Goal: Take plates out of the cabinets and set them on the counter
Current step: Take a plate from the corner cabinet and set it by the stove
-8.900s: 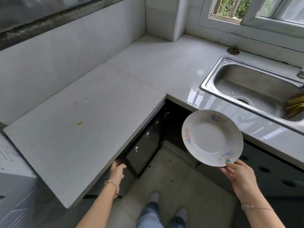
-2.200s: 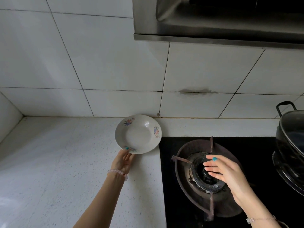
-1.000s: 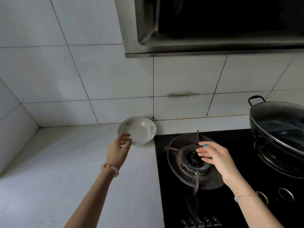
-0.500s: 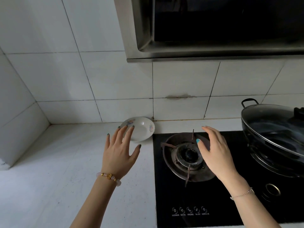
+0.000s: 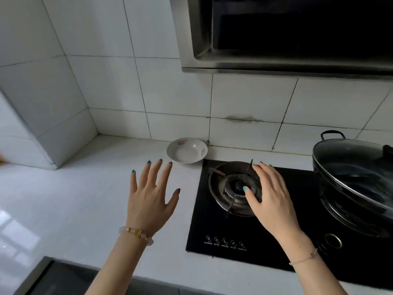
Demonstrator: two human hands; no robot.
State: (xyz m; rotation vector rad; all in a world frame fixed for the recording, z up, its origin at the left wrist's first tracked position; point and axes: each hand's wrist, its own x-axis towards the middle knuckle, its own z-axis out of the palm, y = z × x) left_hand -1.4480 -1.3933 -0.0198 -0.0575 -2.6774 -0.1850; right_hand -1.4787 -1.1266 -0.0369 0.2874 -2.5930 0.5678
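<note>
**Plate position.** One white floral-rimmed plate (image 5: pixel 186 150) rests on the table (image 5: pixel 74 199) at the centre of the frame, bowl side up and level. It sits at the back of the surface, near the tiled wall (image 5: pixel 174 99) and just beside the upper left corner of the black glass hob (image 5: pixel 212 220). Whether its rim touches the wall cannot be determined. This position probably keeps the plate off the burner (image 5: pixel 234 188) and leaves the nearer table area available for further plates.

**Left hand.** The left hand (image 5: pixel 151 201) is at centre, below and left of the plate and apart from it. It is palm down with fingers spread and holds nothing. A beaded bracelet (image 5: pixel 137 232) sits on the wrist.

**Right hand.** The right hand (image 5: pixel 270 194) is right of centre, over the burner. Its fingers are relaxed and slightly parted and it holds nothing. Contact with the pan supports cannot be confirmed.

**Surroundings.** A lidded dark pot (image 5: pixel 350 188) occupies the right edge of the frame. A steel range hood (image 5: pixel 287 33) fills the upper right.

**Assessment.** This plate appears fully set down. With both hands free, the next step is judged to be fetching another plate. No cabinet is in view. Later plates should be set clear of the burner.
</note>
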